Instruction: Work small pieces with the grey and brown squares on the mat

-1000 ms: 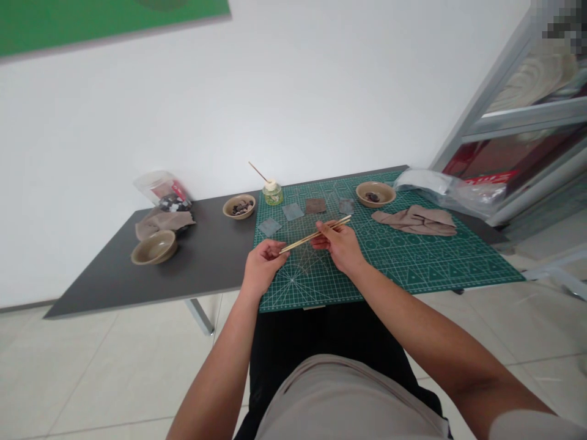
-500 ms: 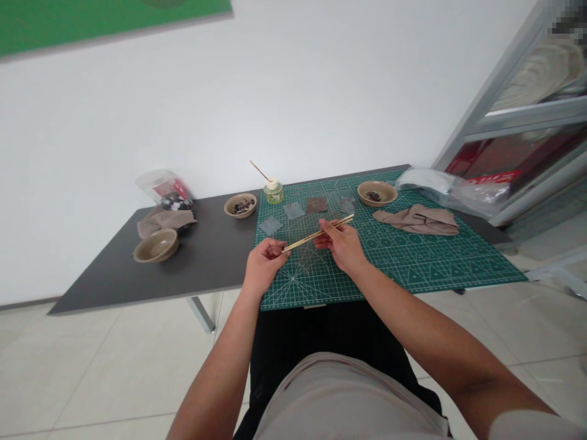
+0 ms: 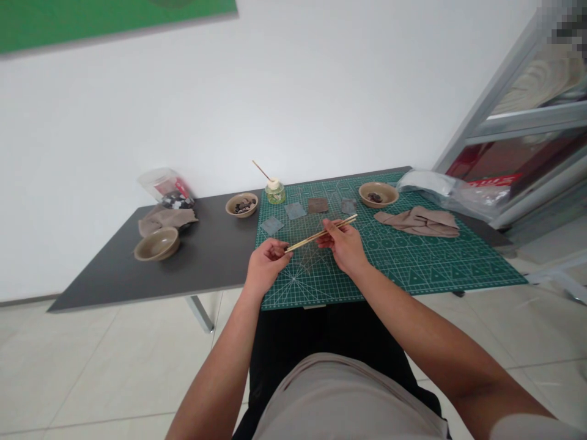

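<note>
Above the green cutting mat (image 3: 398,269) I hold a pair of light wooden chopsticks (image 3: 305,241), slanting up to the right. My right hand (image 3: 345,245) is closed round their upper part, with the thumb on top and the ends sticking out past it. The fingers of my left hand (image 3: 268,263) pinch the lower left tips. A small dark spot shows at those fingertips; I cannot make out what it is. Just beyond the hands lie several thin squares, among them a grey square (image 3: 272,225) and a brown square (image 3: 318,205).
A bowl of dark pieces (image 3: 241,213) and a glass bottle with a stick (image 3: 275,194) stand at the back. Right are another bowl (image 3: 378,186), a crumpled brown cloth (image 3: 419,221) and a plastic bag (image 3: 452,190). Left are a bowl (image 3: 157,252), a cloth (image 3: 166,219) and a clear container (image 3: 167,186).
Both hands and the chopsticks keep nearly the same pose. The whole view has shifted very slightly; the grip looks the same.
</note>
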`<state>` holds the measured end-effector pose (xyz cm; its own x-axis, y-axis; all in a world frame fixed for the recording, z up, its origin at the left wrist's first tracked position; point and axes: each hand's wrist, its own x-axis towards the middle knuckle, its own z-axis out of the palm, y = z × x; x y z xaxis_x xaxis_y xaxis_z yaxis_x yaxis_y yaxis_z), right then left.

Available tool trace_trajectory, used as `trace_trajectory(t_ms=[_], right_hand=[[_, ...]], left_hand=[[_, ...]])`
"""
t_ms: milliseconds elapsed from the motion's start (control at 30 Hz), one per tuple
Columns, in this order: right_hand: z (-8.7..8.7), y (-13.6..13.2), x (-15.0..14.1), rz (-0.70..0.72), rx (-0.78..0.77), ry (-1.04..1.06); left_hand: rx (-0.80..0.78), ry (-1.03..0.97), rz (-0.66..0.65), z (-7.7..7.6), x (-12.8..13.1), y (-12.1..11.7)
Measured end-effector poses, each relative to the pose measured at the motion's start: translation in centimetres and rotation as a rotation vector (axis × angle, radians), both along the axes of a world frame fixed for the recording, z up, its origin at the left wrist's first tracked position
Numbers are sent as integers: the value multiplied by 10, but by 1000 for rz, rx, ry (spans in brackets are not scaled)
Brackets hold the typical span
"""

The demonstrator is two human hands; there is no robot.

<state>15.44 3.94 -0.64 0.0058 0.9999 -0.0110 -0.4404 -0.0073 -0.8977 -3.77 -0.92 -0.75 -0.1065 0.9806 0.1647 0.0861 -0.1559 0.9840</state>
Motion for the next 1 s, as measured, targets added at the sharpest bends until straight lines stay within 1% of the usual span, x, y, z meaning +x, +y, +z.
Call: trace_trajectory(t_ms=[100, 267, 433, 533, 600, 667, 733, 833, 900, 1000], right_hand=[[0, 0, 0, -5, 16, 4], [1, -2, 1, 38, 6, -7], [3, -2, 2, -10, -19, 13], [14, 1, 5, -63, -16, 28], [27, 8, 8, -90, 30, 23], [45, 21, 7, -118, 121, 6], [64, 41, 1, -122, 196, -25], [86, 77, -18, -128, 273, -85], [94, 101, -37, -118, 312, -145], [95, 131, -65, -105, 387, -238]], left_hand=[[-4, -3, -10, 0, 1, 0], [-1, -6, -11, 1, 1, -1], [-4, 5, -1, 3, 1, -2], [-10, 5, 27, 2, 1, -1], [0, 5, 26, 1, 1, 0], [12, 37, 13, -2, 0, 1], [9, 80, -4, -3, -1, 1], [-2, 146, -31, -3, -2, -2], [-9, 184, -40, -1, -2, -4], [-12, 229, -50, 2, -2, -7]])
